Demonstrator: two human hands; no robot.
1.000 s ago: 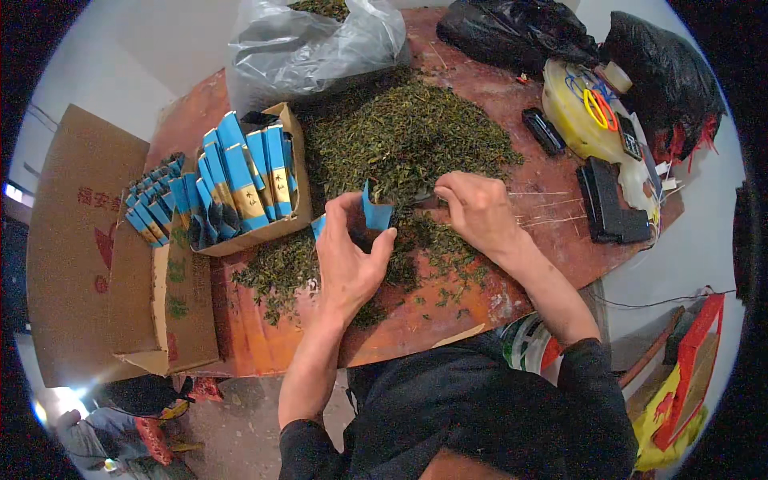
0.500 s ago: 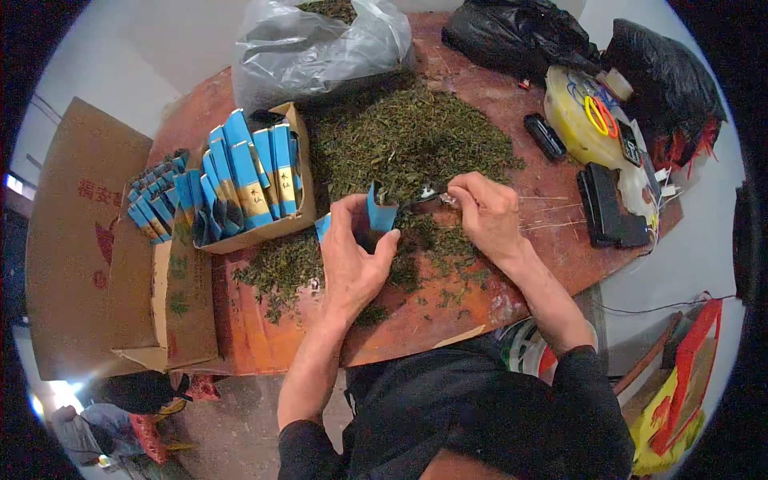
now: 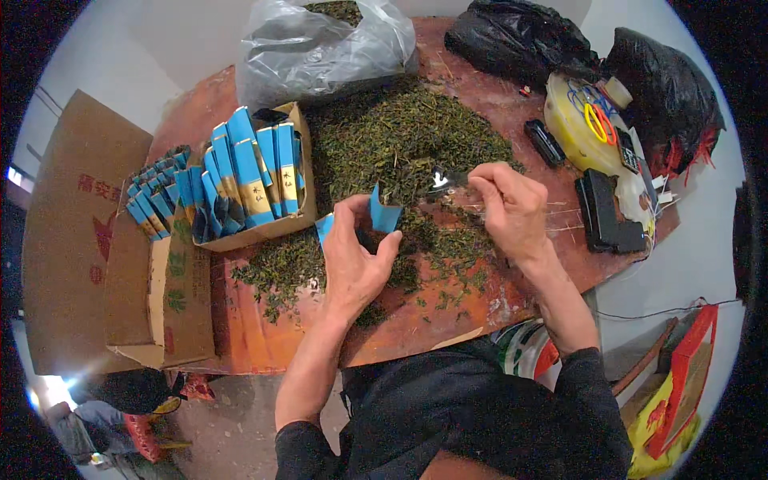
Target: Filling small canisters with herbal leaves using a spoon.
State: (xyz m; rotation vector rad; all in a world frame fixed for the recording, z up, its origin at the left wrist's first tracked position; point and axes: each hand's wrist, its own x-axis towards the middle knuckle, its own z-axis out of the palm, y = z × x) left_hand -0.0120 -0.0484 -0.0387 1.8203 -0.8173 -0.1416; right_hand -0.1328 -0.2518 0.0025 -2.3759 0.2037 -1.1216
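Note:
My left hand point(image 3: 352, 260) is closed around a blue paper packet point(image 3: 385, 212), which stands with its mouth spread open at the top. Between the fingertips of my right hand point(image 3: 510, 204) is the end of a small shiny spoon point(image 3: 442, 182). Its bowl reaches left over the dried tea leaves point(image 3: 416, 132), apart from the packet. The leaves lie in a broad heap beyond both hands, with scattered bits around my wrists. To the left of my left hand, a small carton point(image 3: 308, 208) holds several upright blue-and-gold packets point(image 3: 254, 184).
A large open cardboard box point(image 3: 68, 240) at the left holds more blue packets. A clear plastic bag point(image 3: 320, 60) of leaves stands at the back. Black bags point(image 3: 520, 36), a yellowish container point(image 3: 572, 120) and a black device point(image 3: 604, 212) sit on the right.
My right hand has moved right, drawing the spoon away from the packet. The left hand stays in nearly the same place, still holding the packet.

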